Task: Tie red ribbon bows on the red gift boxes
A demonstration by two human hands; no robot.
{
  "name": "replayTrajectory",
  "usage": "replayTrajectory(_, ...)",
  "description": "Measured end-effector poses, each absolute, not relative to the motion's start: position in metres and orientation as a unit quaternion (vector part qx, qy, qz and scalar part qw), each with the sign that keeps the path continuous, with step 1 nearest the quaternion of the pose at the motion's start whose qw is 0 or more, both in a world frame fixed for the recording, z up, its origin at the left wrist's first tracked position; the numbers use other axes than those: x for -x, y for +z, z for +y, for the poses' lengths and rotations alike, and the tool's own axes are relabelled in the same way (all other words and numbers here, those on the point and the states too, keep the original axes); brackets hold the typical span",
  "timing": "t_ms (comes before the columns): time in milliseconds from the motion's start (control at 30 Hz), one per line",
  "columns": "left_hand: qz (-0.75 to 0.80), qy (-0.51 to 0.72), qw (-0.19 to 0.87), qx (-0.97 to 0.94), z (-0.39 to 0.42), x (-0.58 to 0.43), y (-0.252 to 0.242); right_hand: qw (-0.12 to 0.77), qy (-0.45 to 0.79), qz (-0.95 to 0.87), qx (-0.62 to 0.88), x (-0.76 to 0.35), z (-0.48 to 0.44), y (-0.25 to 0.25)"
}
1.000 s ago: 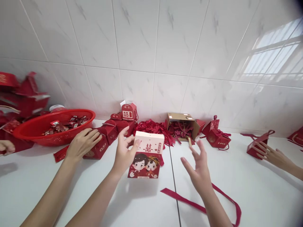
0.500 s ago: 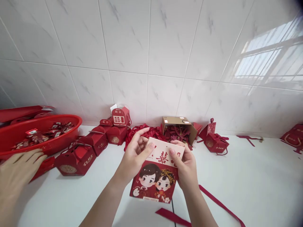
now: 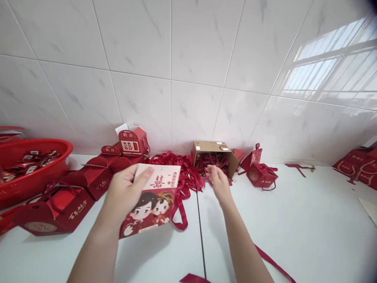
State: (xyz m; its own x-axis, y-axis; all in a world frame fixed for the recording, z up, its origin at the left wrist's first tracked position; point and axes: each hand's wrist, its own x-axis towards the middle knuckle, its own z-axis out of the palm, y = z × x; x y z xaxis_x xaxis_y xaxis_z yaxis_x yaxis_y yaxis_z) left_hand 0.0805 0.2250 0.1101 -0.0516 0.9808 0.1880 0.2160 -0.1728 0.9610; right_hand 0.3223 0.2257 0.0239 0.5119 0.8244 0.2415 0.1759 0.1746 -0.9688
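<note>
My left hand [image 3: 128,194] grips a flat red-and-white paper packet [image 3: 153,208] by its left side, with the thumb on the front. A cartoon couple and red characters are printed on it. My right hand [image 3: 219,182] is at the mouth of a cardboard box [image 3: 210,146] lying on its side. Its fingers are curled together; what they hold, if anything, I cannot make out. Dark red ribbon pieces [image 3: 203,162] fill the box behind the fingers. A heap of brighter red ribbons [image 3: 188,173] lies left of the box, with a loop trailing beside the packet.
Several red gift boxes [image 3: 76,204] stand along the left, one stacked [image 3: 134,143]. A red basin [image 3: 63,165] holds small wrapped pieces. A small red box [image 3: 260,175] and scraps lie right; red bags [image 3: 357,165] stand farther right. A loose ribbon [image 3: 272,261] lies in front.
My right hand has let go of the packet and moved to the cardboard box. My left hand has carried the packet left. Another person's hand at the left is out of view now.
</note>
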Motion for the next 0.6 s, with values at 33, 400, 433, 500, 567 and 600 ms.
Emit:
replayTrajectory(33, 0.549, 0.516, 0.334, -0.567, 0.225, -0.077, 0.113, 0.631, 0.242, -0.410, 0.612, -0.341, 0.235, 0.013)
replayTrajectory(400, 0.658, 0.495, 0.236, -0.515, 0.217, -0.071, 0.127, 0.523, 0.212, -0.456, 0.689, -0.396, 0.259, -0.082)
replayTrajectory(433, 0.656, 0.495, 0.241, -0.517, 0.217, -0.071, 0.127, 0.523, 0.202, -0.458, 0.689, -0.395, 0.260, -0.084)
replayTrajectory(500, 0.650, 0.492, 0.251, -0.523, 0.217, -0.072, 0.127, 0.529, 0.185, -0.462, 0.688, -0.393, 0.262, -0.085)
replayTrajectory(567, 0.648, 0.481, 0.264, -0.528, 0.217, -0.073, 0.127, 0.543, 0.168, -0.467, 0.678, -0.393, 0.263, -0.083)
replayTrajectory(600, 0.649, 0.475, 0.270, -0.530, 0.217, -0.073, 0.127, 0.553, 0.156, -0.470, 0.670, -0.393, 0.264, -0.081)
